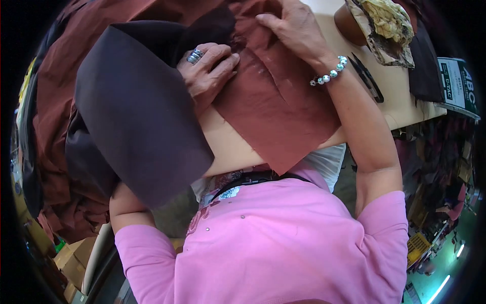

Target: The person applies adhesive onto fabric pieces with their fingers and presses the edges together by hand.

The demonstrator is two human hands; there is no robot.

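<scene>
- Head view: red cloth (283,121) lies on the table (397,99), its pointed corner past the near edge.
- Left hand (208,73) (ringed) rests on the red cloth, fingers bent close together; cannot tell whether they pinch it.
- Right hand (296,35), beaded bracelet (326,77) at wrist, touches the cloth farther up, thumb apart; grip cannot be told, fingers partly out of frame.
- Dark cloth (136,111) beside left hand, draped over left forearm.
- Black snips (373,87) near right forearm.
</scene>
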